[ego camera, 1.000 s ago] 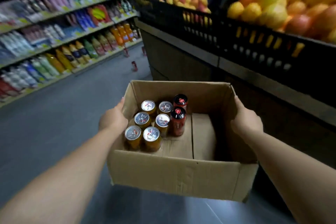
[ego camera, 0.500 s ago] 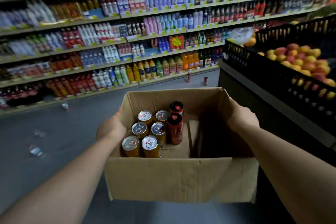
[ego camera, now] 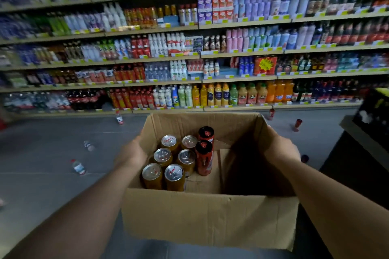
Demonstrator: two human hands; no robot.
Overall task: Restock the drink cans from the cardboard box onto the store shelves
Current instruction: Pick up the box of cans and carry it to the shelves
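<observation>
Box: The box (ego camera: 210, 216) is up in the air in front of the person. It is open at the top and held from both sides.
Left hand: The left hand (ego camera: 131, 153) holds the box's left wall from the outside. Its fingers go out of sight, so I cannot tell how far they curl.
Right hand: The right hand (ego camera: 282, 151) is bent over the top edge of the right wall and grips it.
Cans: Six gold cans (ego camera: 163, 155) with silver tops stand in the left part of the box. Two taller red cans (ego camera: 203, 157) stand just beside them, nearer the middle.
Which way up: Every can stands straight, long side up and down.
Nearer hand: The cans sit just inside the wall the left hand holds, well apart from the right hand. So the left hand is nearer.
Arms: Both arms reach forward, one on each side of the box.
Shelves: The shelves (ego camera: 242, 78) are straight ahead, well apart from the box.
Floor: A few bottles (ego camera: 78, 167) lie on the gray floor (ego camera: 42, 143) between the box and the shelves.
Next, I think: Both hands are busy, so the box must be set down near the shelves before a can is picked.
</observation>
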